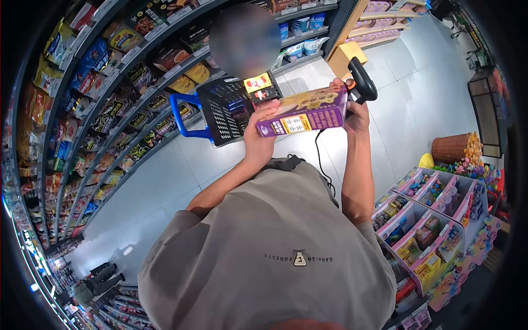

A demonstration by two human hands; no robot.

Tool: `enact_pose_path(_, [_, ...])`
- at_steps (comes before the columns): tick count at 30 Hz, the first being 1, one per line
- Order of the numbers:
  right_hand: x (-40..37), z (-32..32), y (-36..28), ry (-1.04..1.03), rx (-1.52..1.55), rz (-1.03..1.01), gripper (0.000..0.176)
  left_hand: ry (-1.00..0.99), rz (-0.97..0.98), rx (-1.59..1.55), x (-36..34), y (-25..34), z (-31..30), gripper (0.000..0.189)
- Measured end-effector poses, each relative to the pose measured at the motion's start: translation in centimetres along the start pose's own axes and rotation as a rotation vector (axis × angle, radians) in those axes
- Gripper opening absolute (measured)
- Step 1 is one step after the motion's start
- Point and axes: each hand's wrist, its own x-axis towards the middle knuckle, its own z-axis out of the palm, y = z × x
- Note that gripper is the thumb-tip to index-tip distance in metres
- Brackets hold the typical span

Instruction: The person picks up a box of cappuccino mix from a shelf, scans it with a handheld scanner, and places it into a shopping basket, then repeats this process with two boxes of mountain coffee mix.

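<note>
Left hand [258, 137] grips the long purple cardboard box [305, 111] from beneath, held level at chest height. Right hand [356, 113] is closed around a black handheld scanner [362, 82] at the box's far end. A black plastic basket [225, 107] with blue handles sits just behind.

Purple box [305, 110] in left hand [263, 135] fingers: cardboard, smooth, slight gloss, yellow printed label.
Scanner [362, 82] in right hand [356, 115] fingers: black plastic, smooth, semi-gloss; orange plastic part at fingertip.
Cable [322, 159] below right palm: black, matt.
Basket [225, 107] beyond left fingers: black plastic mesh; blue plastic handle, glossy.
Shirt [264, 236] below both wrists: grey cloth, matt.
Floor [165, 176] beyond fingers: pale tile, smooth, shiny.
Woven basket [452, 147] well right of right fingers: wicker, rough.
</note>
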Motion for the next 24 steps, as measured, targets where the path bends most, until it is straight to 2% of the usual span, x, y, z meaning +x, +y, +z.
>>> enact_pose_path(7, [-0.3,0.4,0.1,0.018,0.015,-0.025,0.051,-0.04,0.127,0.169,0.4,-0.1,-0.4,0.038])
enact_pose_path(9, [-0.2,1.1,-0.1,0.034,0.004,-0.036,0.05,-0.041,0.105,0.12,0.6,0.3,-0.4,0.037])
enact_pose_path(11, [-0.3,2.1,-0.4,0.139,-0.088,-0.011,0.048,-0.042,0.081,0.073,0.6,0.3,-0.7,0.037])
enact_pose_path(13, [-0.3,3.2,-0.3,0.175,-0.171,0.008,0.047,0.049,-0.395,-0.201,0.6,-0.2,-1.3,0.034])
enact_pose_path(14, [-0.4,3.9,-0.2,0.209,-0.254,0.027,0.046,0.048,-0.397,-0.205,0.8,-0.6,-1.3,0.034])
enact_pose_path(16, [-0.3,6.5,0.3,0.36,-0.351,-0.047,0.038,0.221,-0.522,-0.663,2.2,-1.2,-1.3,0.033])
enact_pose_path(17, [-0.3,7.0,0.6,0.442,-0.347,-0.03,0.037,0.194,-0.587,-0.704,2.9,-1.8,-1.8,0.035])
enact_pose_path(18, [-0.3,7.5,0.7,0.514,-0.347,-0.008,0.036,0.213,-0.569,-0.719,3.5,-2.2,-2.3,0.035])
enact_pose_path(20, [-1.0,6.3,1.4,0.652,-0.398,-0.019,0.035,0.228,-0.789,-0.952,4.6,-3.2,-3.6,0.039])
enact_pose_path(22, [-2.2,4.1,1.8,0.734,-0.471,0.0,0.035,0.268,-0.805,-0.986,4.8,-6.5,-5.4,0.042])
enact_pose_path(24, [-4.1,2.3,1.5,0.814,-0.483,0.08,0.037,0.303,-0.885,-1.233,4.9,-8.0,-6.7,0.041])
